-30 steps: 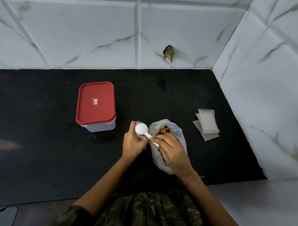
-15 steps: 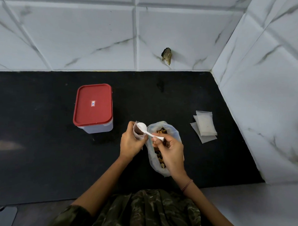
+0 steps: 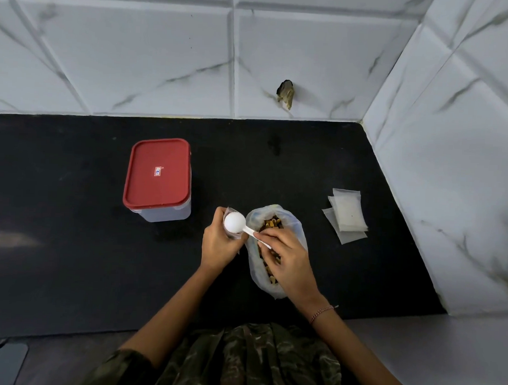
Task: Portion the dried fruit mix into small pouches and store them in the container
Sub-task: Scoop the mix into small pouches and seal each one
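My left hand [image 3: 219, 244] grips a small clear pouch [image 3: 234, 235] upright, its mouth facing up. My right hand [image 3: 285, 256] pinches the handle of a white plastic spoon [image 3: 234, 222], whose bowl is turned face down over the pouch mouth. Under my right hand lies an open clear bag of dried fruit mix [image 3: 270, 222] on the black counter. A clear container with a red lid [image 3: 157, 175] stands shut to the left, apart from my hands. A few empty pouches [image 3: 346, 215] are stacked flat to the right.
The black counter [image 3: 70, 242] ends at white marble-tiled walls behind and on the right. A dark stub [image 3: 285, 94] sticks out of the back wall. A dark phone-like slab [image 3: 1, 361] lies at the lower left beyond the counter's front edge.
The spoon sat tilted inside the pouch mouth half a second ago; now its bowl is rolled over, rounded back upward, above the pouch. Both hands stay in place.
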